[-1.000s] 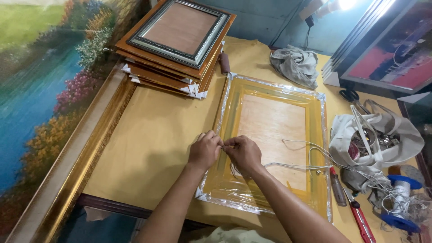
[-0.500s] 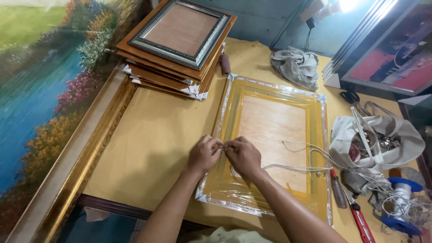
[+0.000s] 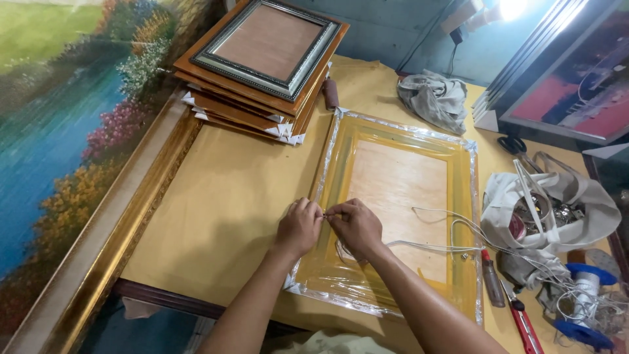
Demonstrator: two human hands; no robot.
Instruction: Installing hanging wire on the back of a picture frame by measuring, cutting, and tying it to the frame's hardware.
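Observation:
A yellow picture frame [image 3: 400, 147] wrapped in clear plastic lies flat on the table, back panel up. My left hand [image 3: 298, 226] and my right hand [image 3: 357, 226] meet over its left rail, fingertips pinched together on a small fitting that I cannot make out. A white cord [image 3: 432, 244] runs from under my right hand across the frame's backing to the right.
A stack of wooden frames [image 3: 262, 59] sits at the back left. A large gilt-framed landscape painting [image 3: 72, 144] lines the left edge. On the right are a grey rag [image 3: 432, 98], a white bag [image 3: 557, 203], a red-handled tool [image 3: 521, 321] and a blue spool [image 3: 586, 288].
Both hands have stayed together on the frame's left rail, shifting only slightly. The frame and cord lie as before.

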